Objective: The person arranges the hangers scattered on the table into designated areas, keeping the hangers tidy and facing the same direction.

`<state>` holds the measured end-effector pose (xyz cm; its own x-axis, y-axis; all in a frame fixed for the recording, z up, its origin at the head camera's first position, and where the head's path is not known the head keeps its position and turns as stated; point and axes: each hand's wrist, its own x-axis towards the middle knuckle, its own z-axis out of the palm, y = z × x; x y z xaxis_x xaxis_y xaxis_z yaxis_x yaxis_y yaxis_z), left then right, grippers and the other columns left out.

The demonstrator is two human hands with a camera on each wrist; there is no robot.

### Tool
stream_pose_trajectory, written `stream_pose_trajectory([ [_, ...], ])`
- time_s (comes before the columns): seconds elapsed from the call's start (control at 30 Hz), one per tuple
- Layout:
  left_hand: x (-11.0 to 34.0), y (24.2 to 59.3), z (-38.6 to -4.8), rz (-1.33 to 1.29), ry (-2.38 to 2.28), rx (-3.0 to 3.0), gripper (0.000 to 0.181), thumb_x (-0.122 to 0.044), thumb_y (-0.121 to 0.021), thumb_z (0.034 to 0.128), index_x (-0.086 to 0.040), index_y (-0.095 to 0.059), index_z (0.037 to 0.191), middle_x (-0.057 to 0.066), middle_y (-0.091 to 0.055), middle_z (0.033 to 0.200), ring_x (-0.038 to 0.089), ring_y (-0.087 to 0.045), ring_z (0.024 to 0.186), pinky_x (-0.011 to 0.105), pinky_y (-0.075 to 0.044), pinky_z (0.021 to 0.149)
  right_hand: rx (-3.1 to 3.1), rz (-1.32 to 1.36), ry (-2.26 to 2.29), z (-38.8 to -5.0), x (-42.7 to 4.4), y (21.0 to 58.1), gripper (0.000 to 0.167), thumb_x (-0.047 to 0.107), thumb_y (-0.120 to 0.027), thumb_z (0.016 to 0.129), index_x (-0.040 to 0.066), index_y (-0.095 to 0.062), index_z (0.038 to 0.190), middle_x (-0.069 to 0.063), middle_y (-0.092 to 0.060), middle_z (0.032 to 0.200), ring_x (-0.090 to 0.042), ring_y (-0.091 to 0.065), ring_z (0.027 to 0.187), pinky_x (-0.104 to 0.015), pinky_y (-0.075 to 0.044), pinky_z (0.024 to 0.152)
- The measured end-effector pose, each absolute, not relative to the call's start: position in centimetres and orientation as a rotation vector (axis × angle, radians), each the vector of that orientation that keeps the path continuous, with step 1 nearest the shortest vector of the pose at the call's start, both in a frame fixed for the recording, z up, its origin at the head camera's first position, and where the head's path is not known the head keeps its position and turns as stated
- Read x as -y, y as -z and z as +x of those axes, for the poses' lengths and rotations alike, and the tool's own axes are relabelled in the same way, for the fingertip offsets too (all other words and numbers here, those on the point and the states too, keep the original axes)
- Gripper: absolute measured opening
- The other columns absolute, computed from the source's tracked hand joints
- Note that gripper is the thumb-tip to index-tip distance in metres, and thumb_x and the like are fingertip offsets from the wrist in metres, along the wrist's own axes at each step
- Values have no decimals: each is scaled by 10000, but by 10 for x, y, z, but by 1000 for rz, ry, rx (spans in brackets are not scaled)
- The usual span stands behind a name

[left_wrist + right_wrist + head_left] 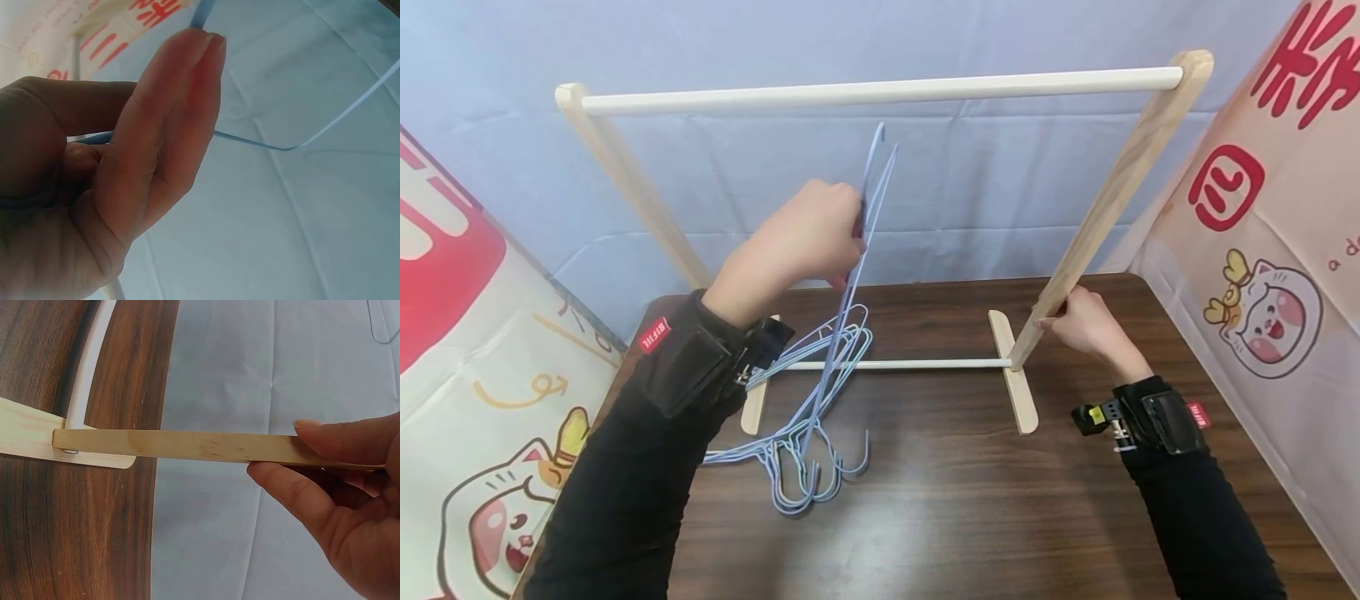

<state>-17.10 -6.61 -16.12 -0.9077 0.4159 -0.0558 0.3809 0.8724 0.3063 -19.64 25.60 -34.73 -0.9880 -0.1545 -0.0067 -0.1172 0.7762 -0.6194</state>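
High over the table, my left hand (808, 229) pinches a thin blue clothes hanger (203, 14) between thumb and fingers. The hanger stands steeply tilted, its upper tip just below the white top rail (880, 92) of a wooden clothes rack. More blue hangers (786, 437) lie heaped on the table under that hand, hooks toward me. At the rack's other side, my right hand (1090, 321) grips the right upright (1112, 183) low down. In the right wrist view, thumb and fingers hold that upright (187, 445) from both sides. My left forearm hides part of the heap.
The rack's feet (1018, 396) rest on the dark wooden table (955, 500), joined by a low white bar (932, 364). A pale blue cloth (1000, 192) hangs behind. Printed panels (1262, 275) flank both sides.
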Motion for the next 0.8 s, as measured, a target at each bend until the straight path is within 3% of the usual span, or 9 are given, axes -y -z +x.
stream_pose_trajectory([
  [0.33, 45, 134, -161, 677, -413, -2912, 106, -27, -451, 852, 3, -545, 815, 96, -589, 743, 100, -631, 534, 215, -492, 565, -2905, -211, 998, -195, -256, 347, 325, 41, -607, 836, -102, -499, 1107, -293, -554, 940, -375, -583, 807, -368, -454, 589],
  [0.8, 20, 111, -166, 658, -271, -2888, 132, -12, -419, 831, -27, -516, 919, 64, -615, 807, 94, -636, 605, 207, -476, 619, -2874, -209, 988, -197, -257, 346, 341, 56, -606, 842, -112, -506, 1122, -304, -553, 980, -334, -590, 782, -335, -438, 568],
])
